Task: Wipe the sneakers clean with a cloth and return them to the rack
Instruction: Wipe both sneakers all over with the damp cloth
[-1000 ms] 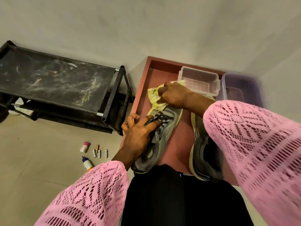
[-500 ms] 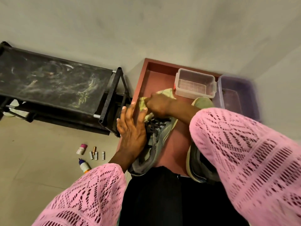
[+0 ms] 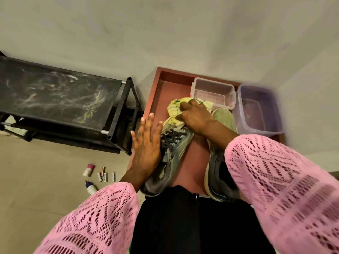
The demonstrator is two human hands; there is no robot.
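The right hand point(image 3: 196, 119) is bunched tight around the yellow cloth point(image 3: 176, 111) and pushes it onto the toe of the left sneaker point(image 3: 171, 158); the left hand point(image 3: 146, 143) lies flat with straight fingers on the left side of that shoe, beside the black laces point(image 3: 172, 138), and grips nothing. Both shoes sit in the red tray point(image 3: 194, 154), near the person; the right sneaker point(image 3: 220, 162) lies just to the right, partly hidden under the pink sleeve point(image 3: 275, 180).

What could go wrong: the flat hand only leans on the shoe, so a hard rub may make the shoe slide or tip over; the cloth could catch in the loose laces and pull them; the wide pink sleeve hangs over the right sneaker and may pick up dirt from it; a big push away from the person could knock the clear box.

The clear plastic box point(image 3: 212, 92) stands at the far end of the tray, just past the cloth; it looks empty. The purple tub point(image 3: 256, 110) is to the right of it; it is blurry, and I cannot tell what is inside. The black shoe rack point(image 3: 55, 99) stands to the left, and its top shelf holds no shoes yet.
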